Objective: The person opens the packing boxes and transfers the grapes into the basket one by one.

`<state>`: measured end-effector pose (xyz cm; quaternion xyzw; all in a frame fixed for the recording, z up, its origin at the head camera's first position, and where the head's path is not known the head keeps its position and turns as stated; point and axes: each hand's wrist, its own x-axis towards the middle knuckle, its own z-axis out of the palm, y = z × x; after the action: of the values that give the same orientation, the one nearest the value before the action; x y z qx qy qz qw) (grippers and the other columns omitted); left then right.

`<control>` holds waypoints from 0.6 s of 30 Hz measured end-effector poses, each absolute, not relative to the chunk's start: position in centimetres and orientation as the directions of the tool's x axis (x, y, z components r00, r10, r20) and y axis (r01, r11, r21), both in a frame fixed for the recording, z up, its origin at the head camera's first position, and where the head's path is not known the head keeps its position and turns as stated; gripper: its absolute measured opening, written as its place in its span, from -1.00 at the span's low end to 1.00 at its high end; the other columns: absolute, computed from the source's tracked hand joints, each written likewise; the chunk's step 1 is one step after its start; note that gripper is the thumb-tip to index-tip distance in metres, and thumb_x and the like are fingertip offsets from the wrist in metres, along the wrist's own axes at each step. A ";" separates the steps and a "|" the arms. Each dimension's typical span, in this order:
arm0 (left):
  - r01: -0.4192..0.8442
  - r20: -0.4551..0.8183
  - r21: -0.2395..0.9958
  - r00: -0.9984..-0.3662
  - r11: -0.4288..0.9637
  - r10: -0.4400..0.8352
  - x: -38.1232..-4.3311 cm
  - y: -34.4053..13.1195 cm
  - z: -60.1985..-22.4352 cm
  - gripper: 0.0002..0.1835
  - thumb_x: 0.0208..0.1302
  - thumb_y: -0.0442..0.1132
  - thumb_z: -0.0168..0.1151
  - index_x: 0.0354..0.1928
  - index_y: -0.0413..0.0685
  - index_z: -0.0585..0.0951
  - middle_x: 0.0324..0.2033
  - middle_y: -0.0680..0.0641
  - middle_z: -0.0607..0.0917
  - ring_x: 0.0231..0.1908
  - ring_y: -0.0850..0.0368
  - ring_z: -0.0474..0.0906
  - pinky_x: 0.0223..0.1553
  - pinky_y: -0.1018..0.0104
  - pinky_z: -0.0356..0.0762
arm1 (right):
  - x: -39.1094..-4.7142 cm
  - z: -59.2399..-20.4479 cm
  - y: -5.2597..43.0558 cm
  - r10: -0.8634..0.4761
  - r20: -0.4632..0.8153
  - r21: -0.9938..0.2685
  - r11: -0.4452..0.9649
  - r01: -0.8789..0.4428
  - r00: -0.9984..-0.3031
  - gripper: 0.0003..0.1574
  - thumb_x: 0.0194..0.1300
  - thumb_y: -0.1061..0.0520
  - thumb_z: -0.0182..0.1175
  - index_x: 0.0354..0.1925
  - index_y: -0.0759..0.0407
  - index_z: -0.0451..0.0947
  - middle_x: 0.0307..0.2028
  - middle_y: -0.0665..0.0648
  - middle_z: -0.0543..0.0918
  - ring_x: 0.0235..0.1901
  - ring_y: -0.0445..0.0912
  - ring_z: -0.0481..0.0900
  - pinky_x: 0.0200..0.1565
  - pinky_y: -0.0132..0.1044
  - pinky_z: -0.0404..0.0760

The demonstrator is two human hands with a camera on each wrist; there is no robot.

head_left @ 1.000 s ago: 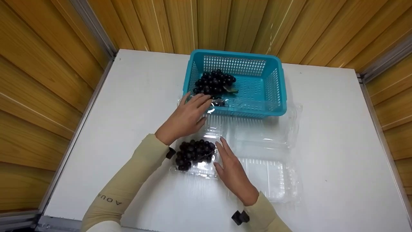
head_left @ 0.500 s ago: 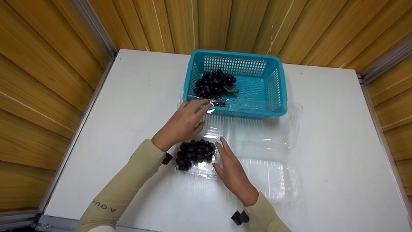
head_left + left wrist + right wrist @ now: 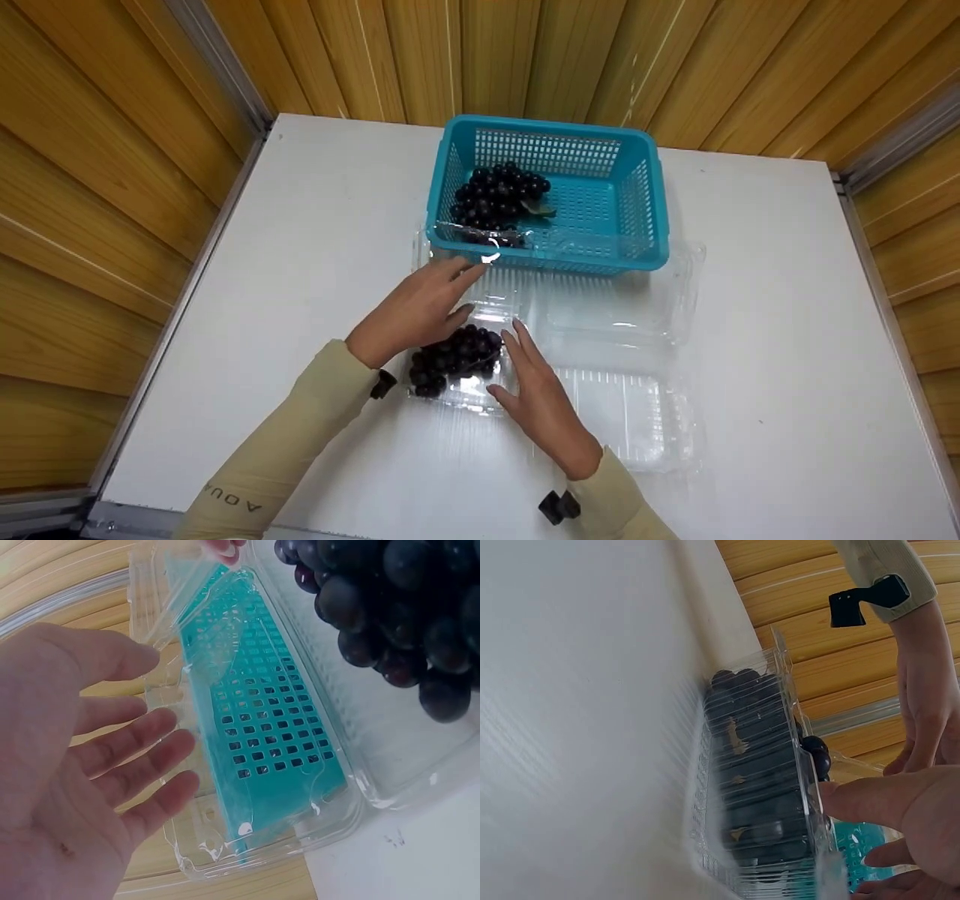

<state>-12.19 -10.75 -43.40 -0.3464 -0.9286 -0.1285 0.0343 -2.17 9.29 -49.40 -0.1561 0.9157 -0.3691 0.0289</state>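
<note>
A dark bunch of grapes [image 3: 469,356] lies in the base of a clear plastic clamshell box [image 3: 469,401]. The box's lid [image 3: 202,832] stands raised at the far side, with the basket showing through it. My left hand [image 3: 416,307] is above the bunch's far left part, fingers stretched toward the lid; in the left wrist view they are spread and hold nothing. On the bunch's right, my right hand [image 3: 547,401] has its fingers extended over the box. The right wrist view shows its thumb [image 3: 862,799] at the box's rim; whether it presses there I cannot tell.
A turquoise basket [image 3: 656,217] stands behind the box, with another bunch of dark grapes [image 3: 495,195] and a leaf at its left. A second clear box [image 3: 611,416] sits open on the right. Wooden-patterned walls [image 3: 495,60] enclose the white table [image 3: 337,195].
My left hand has drawn back from the lid's top edge toward me, now partly over the bunch. My right thumb has spread slightly left; the grapes and boxes look unmoved.
</note>
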 end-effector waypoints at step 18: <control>0.572 -0.179 0.371 -0.729 0.731 0.661 -10.4 -11.6 -44.2 -0.40 0.10 0.00 0.43 0.16 -0.10 0.56 0.06 -0.08 0.64 0.00 0.09 0.60 0.08 0.20 0.58 | -2.1 -49.3 9.2 -0.318 -0.003 -0.684 0.692 -0.230 -0.948 0.11 0.05 0.14 0.46 0.44 0.29 0.11 0.51 0.28 0.00 0.35 0.15 0.31 0.16 -0.07 0.51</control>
<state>-10.40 -11.59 -44.18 -0.3359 -0.9181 -0.1466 -0.1511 -2.08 9.23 -49.29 -0.1492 0.9178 -0.3630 0.0609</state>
